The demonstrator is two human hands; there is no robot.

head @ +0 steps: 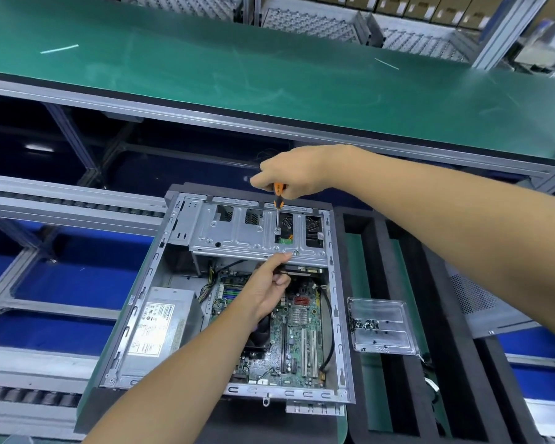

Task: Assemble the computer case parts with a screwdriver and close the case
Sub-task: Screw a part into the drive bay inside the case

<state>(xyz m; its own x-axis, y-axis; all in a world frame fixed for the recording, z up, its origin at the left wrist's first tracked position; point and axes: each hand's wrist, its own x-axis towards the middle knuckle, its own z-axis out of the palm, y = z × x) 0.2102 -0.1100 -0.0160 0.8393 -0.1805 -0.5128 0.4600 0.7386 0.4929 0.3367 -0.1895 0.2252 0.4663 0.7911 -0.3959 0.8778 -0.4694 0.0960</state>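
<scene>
An open grey computer case (135,318) lies on its side, showing the motherboard (298,334) and power supply (161,328). A silver drive cage (234,232) spans its far end. My right hand (292,171) grips an orange-and-black screwdriver (278,203) held upright, its tip on a screw (277,230) in the drive cage. My left hand (266,288) reaches over the motherboard, its index finger stretched out and touching the cage's front edge beside another screw (296,252). The other fingers of that hand are curled.
A clear plastic tray (382,325) with several small screws sits right of the case on black foam rails (430,315). A perforated grey side panel (484,306) lies further right. A green workbench (269,78) runs across the back. Roller conveyor rails (61,200) are at the left.
</scene>
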